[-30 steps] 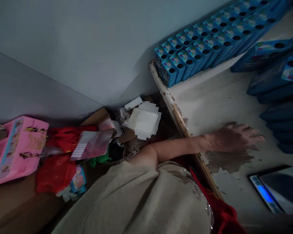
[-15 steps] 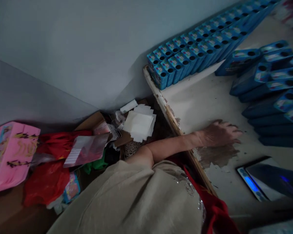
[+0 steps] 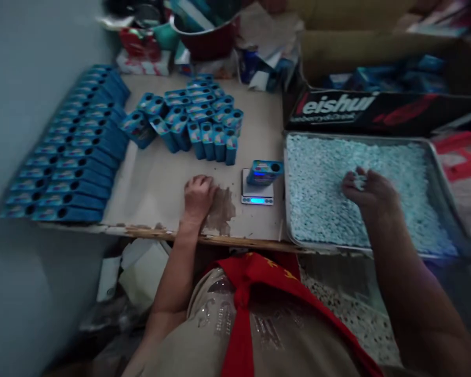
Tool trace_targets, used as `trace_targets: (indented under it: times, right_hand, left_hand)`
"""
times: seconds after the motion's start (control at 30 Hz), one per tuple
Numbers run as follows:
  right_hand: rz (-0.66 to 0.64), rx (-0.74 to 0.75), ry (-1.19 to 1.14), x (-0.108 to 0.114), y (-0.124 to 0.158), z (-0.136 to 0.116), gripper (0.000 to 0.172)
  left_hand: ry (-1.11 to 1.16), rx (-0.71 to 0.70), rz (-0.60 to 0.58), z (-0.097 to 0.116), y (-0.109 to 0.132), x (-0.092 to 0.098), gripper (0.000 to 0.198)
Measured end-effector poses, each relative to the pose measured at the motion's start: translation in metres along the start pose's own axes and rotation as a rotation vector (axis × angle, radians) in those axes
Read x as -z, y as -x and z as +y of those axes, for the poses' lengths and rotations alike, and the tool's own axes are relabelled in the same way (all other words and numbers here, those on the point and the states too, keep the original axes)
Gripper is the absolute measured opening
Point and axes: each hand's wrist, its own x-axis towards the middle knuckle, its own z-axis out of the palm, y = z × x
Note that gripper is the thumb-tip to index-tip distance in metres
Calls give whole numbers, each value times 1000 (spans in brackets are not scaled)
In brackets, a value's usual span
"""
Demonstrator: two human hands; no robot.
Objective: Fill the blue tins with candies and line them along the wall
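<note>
My left hand (image 3: 199,196) rests on the worn tabletop (image 3: 141,204), its fingers bent loosely, with nothing visible beneath them. Over the metal tray (image 3: 288,188) of pale blue-green pellets (image 3: 317,204), my right hand (image 3: 367,186) is closed round some pellets, which show between thumb and fingers. Between the hands stands a digital scale (image 3: 258,200) with a lit display. One blue box (image 3: 264,173) with a dark round hole in its top stands upright on the scale.
Two long rows of blue boxes (image 3: 82,157) line the left side by the wall. Another group of blue boxes (image 3: 200,110) stands mid-table. Behind the tray is a large carton (image 3: 337,112) holding blue packs; a dark red basin (image 3: 208,42) sits at the back.
The view has swung right, bringing the tray, the carton and my right hand into sight. My left hand still lies on the table, its fingers now more bent.
</note>
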Motion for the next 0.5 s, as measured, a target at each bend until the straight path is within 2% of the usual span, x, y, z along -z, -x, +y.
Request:
trace_targets:
  times: [0.07, 0.13, 0.2, 0.3, 0.37, 0.5]
  right_hand:
    - [-56, -171, -137, 0, 5, 25, 52]
    - [-110, -280, -258, -3, 11, 36, 42]
    - [-120, -383, -395, -5, 20, 37, 27]
    - [-36, -540, -500, -7, 30, 29, 13]
    - [22, -547, -486, -9, 32, 23, 14]
    - [106, -366, -431, -11, 29, 24, 11]
  left_hand:
    - [2, -7, 38, -7, -2, -7, 23]
    - [12, -22, 53, -11, -1, -12, 23]
    - [15, -30, 67, -13, 1, -15, 22]
    - [0, -35, 68, -13, 2, -16, 23]
    - [-6, -37, 54, -13, 1, -16, 24]
    - [-8, -29, 39, -12, 0, -15, 25]
